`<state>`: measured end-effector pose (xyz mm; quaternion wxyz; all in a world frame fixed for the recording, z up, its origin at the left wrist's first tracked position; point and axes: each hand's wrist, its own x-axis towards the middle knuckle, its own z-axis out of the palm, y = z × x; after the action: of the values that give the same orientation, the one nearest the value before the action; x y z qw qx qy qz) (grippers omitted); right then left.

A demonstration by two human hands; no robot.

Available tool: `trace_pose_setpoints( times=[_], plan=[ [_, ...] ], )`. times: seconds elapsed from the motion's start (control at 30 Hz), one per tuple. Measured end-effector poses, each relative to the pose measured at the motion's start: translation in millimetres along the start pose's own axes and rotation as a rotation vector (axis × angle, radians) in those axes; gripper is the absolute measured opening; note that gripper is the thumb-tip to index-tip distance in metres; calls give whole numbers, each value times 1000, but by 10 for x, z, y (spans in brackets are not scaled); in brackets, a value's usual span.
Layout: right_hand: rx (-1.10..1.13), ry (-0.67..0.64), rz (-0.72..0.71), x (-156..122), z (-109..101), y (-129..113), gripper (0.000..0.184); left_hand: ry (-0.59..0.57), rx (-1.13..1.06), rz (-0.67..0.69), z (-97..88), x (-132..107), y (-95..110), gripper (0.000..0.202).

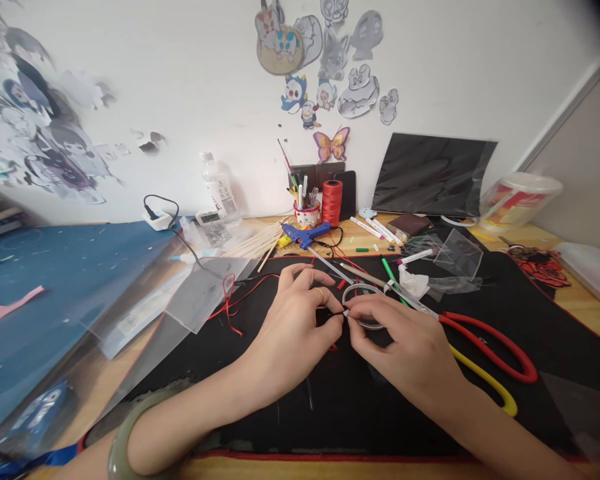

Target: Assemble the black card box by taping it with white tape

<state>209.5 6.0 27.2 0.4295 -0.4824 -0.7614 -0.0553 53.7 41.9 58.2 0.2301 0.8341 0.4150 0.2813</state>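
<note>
Above the black mat (pixel 260 413), my left hand (pixel 300 320) and my right hand (pixel 400 340) meet, fingertips almost touching. A small whitish piece (pixel 346 313) shows at my right thumb and forefinger, which are pinched on it; its kind is too small to make out. My left thumb and forefinger are also pinched together, beside a thin dark strand or strip. Just behind my right fingers lies a thin pale ring (pixel 347 291), perhaps a tape roll, partly hidden by them. Scissors (pixel 490 343) with red and yellow handles lie right of my right hand.
Behind the hands lie a blue glue gun (pixel 305 235), a red thread spool (pixel 332 203), a pen cup (pixel 307 215), markers (pixel 380 230) and wooden sticks (pixel 255 239). Red cord (pixel 227 303) and clear plastic sheets (pixel 200 293) lie left. Crumpled tissue (pixel 414 283) sits near the scissors.
</note>
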Motion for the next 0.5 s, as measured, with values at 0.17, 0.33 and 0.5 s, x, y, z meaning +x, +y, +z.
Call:
trace_pose_setpoints(
  times=[0.17, 0.33, 0.5],
  plan=[
    [-22, -20, -51, -5, -11, 6, 11, 0, -3, 0, 1, -6, -2, 11],
    [-48, -10, -82, -17, -7, 17, 12, -5, -7, -6, -6, 1, -3, 11],
    [-56, -27, -78, -15, -5, 25, 12, -2, -6, 2, -7, 5, -8, 10]
  ],
)
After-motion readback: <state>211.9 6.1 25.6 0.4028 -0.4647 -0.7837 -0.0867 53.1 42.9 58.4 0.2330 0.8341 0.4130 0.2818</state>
